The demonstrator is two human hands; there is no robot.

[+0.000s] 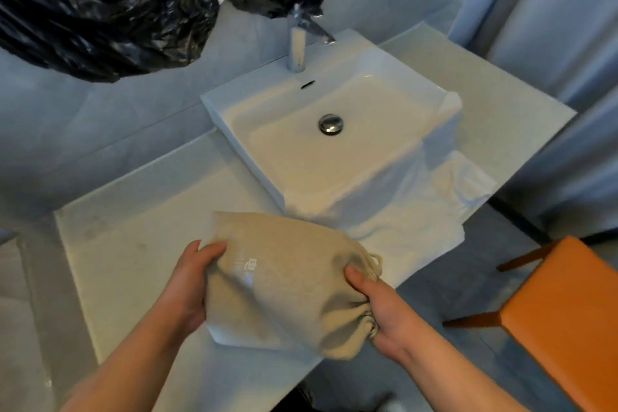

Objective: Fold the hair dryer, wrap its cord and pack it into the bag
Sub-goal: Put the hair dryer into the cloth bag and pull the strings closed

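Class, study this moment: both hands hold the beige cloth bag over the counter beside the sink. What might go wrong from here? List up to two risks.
1. The right hand pinches only the gathered mouth of the bag; if the drawstring is not tight, it may reopen.
2. The bag hangs over the counter edge, so a slip of the left hand could drop it to the floor.

bag [284,281] before sink [234,104], chair [565,318] right of counter [133,244]

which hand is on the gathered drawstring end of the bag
The right hand grips the cinched, puckered mouth of the beige bag; the left hand holds the smooth closed end.
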